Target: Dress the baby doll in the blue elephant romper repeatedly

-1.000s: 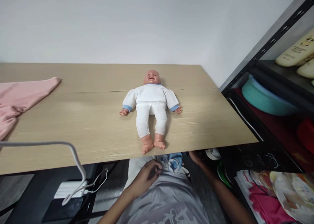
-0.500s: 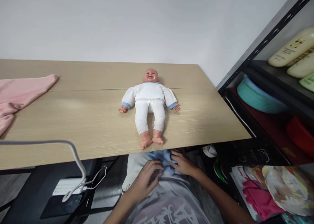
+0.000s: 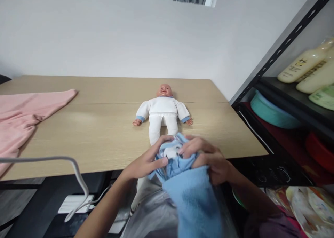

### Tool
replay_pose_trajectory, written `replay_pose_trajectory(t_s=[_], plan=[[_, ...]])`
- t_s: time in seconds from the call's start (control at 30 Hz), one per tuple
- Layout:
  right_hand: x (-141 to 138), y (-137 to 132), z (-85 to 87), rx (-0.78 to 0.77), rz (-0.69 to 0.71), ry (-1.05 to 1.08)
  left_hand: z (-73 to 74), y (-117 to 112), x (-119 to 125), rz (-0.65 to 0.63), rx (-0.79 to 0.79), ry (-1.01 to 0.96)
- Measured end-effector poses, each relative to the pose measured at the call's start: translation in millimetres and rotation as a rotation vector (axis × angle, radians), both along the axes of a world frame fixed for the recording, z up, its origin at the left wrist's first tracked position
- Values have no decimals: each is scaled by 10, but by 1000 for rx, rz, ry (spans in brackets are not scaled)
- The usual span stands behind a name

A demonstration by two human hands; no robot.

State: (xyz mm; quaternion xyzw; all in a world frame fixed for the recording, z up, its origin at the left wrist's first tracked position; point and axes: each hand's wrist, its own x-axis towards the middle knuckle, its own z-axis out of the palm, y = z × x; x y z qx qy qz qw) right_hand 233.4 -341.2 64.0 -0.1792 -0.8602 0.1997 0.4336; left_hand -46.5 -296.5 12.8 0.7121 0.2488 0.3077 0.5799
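Observation:
Both hands grip a light blue fleece garment (image 3: 191, 192) above my lap, near the table's front edge. My left hand (image 3: 150, 160) has its thumb on the bunched, gathered part and its fingers behind it. My right hand (image 3: 208, 158) closes on the other side of the bunch, fingers curled over the cloth. White shows inside the folds, and one long blue part hangs down over my lap. Just beyond lies a baby doll (image 3: 163, 105) on its back, in a white top and trousers with blue cuffs. The garment and my hands hide its feet.
A pink cloth garment (image 3: 28, 116) lies on the left of the wooden table (image 3: 104, 137). A grey cable (image 3: 75, 168) arches over the front left edge. On the right, a shelf unit holds pale yellow bottles (image 3: 300, 65), a teal basin (image 3: 273, 111) and a red container (image 3: 319, 149).
My hands have risen from my lap to the table edge, bringing the blue garment up with them. The view has tilted upward, and the doll's feet are now covered from sight.

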Motion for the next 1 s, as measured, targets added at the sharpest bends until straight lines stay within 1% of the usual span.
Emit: replay_pose_trajectory(t_s=[0.07, 0.1, 0.17, 0.3, 0.4, 0.43, 0.5, 0.57, 0.63, 0.7, 0.77, 0.83, 0.9, 0.97, 1.0], plan=[[-22, 190, 157, 68, -110, 99, 69, 206, 38, 25, 25, -61], [-28, 296, 208, 107, -161, 138, 120, 296, 58, 64, 50, -74], [-17, 514, 273, 174, -228, 183, 266, 462, 98, 169, 139, -43], [77, 887, 368, 299, -302, 93, 658, 795, 144, 367, 369, 60], [104, 1067, 466, 404, -350, -16, 914, 1046, 144, 475, 566, 101], [91, 1113, 503, 446, -367, -67, 988, 1122, 142, 485, 638, 113], [35, 1196, 574, 539, -403, -188, 1126, 1253, 141, 442, 720, 125], [-44, 1278, 634, 620, -427, -302, 1253, 1366, 148, 334, 696, 133], [-124, 1363, 677, 646, -426, -403, 1359, 1478, 161, 223, 647, 127], [-190, 1449, 696, 630, -398, -466, 1424, 1598, 177, 155, 635, 103], [-232, 1537, 691, 598, -363, -435, 1438, 1726, 197, 140, 657, 52], [-250, 1636, 664, 557, -343, -298, 1405, 1850, 226, 173, 703, -41], [-248, 1756, 625, 477, -333, -106, 1345, 1961, 269, 220, 754, -185], [-234, 1894, 584, 333, -296, 61, 1282, 2057, 321, 260, 797, -340], [-227, 1963, 565, 240, -258, 111, 1253, 2103, 347, 276, 818, -408]])
